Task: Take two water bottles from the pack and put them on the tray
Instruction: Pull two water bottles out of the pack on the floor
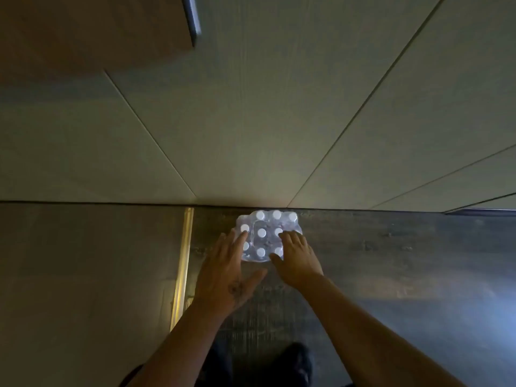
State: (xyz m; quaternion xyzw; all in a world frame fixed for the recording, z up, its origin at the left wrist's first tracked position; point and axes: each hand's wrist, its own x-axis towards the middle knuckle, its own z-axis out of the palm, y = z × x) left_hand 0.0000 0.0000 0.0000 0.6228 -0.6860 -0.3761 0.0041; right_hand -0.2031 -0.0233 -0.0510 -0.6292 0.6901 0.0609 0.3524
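Your left hand (229, 270) is spread flat and holds nothing, with its fingertips (243, 234) over the left edge of the see-through plastic pack of water bottles with white round caps (268, 236). Your right hand (296, 256) is open too, fingers bent loosely over the caps on the right side. I cannot tell if either hand is touching the wrap.

The pack sits on the dark wooden floor (391, 261), just under your hands and tight against the pale panelled wall (251, 135) beyond them.

The wrap looks tight and slippery. If you pull one cap hard, the whole pack may slide or tip. The light is dim, so you could grab the wrong spot. No tray shows here, so you will have to carry the bottles off somewhere. A wet or loose hold could drop one.
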